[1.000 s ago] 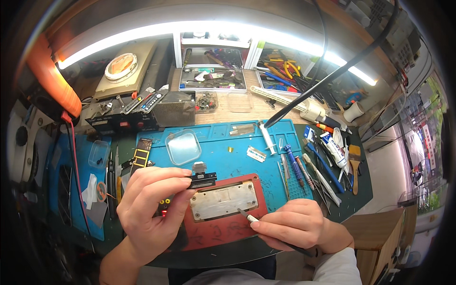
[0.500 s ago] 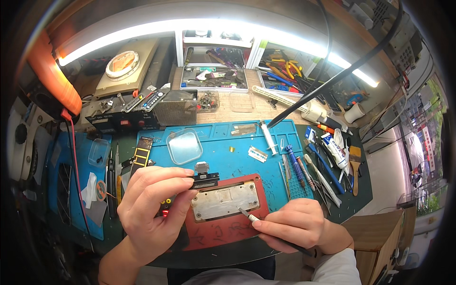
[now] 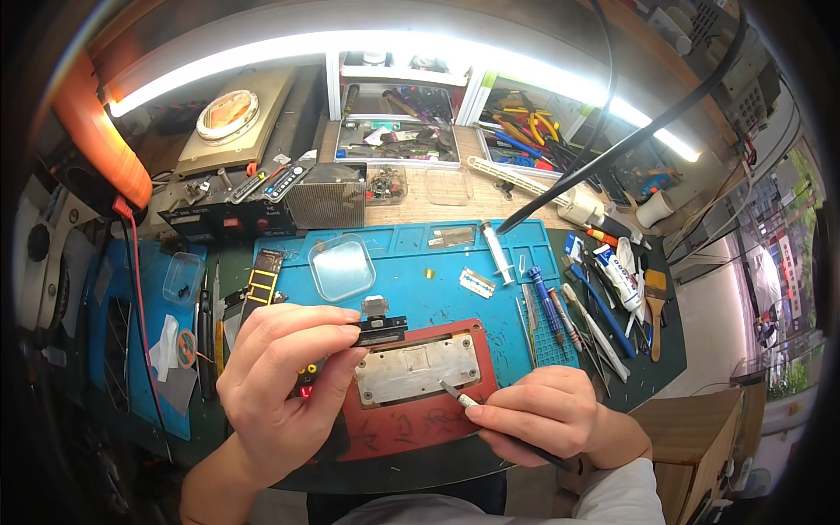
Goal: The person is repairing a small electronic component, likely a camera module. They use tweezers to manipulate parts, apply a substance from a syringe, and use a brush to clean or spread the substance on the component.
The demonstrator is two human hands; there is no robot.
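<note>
Left hand (image 3: 276,381): thumb and fingertips pinched together on a narrow black part (image 3: 382,330) with a shiny squarish tab upright on it; held above the far left corner of the red base
Right hand (image 3: 551,411): fingers closed pen-fashion round a slim tool (image 3: 465,399), dark-handled, pale at the collar; its flat metal tip is at the plate, contact unclear
Plate (image 3: 418,367): oblong, silvery, smudged metal with round screws near its corners; set in the red base (image 3: 416,429), a smooth slab with dark scrawls, by the front edge of the surface (image 3: 437,470)
Blue mat (image 3: 429,302): rubbery, moulded with trays along its far edge; bears a clear plastic square (image 3: 341,267) near its far left corner, a thin slotted razor blade (image 3: 477,282) and a translucent syringe (image 3: 497,254) toward the right
Right edge: bristle brush (image 3: 654,306), wooden-handled
</note>
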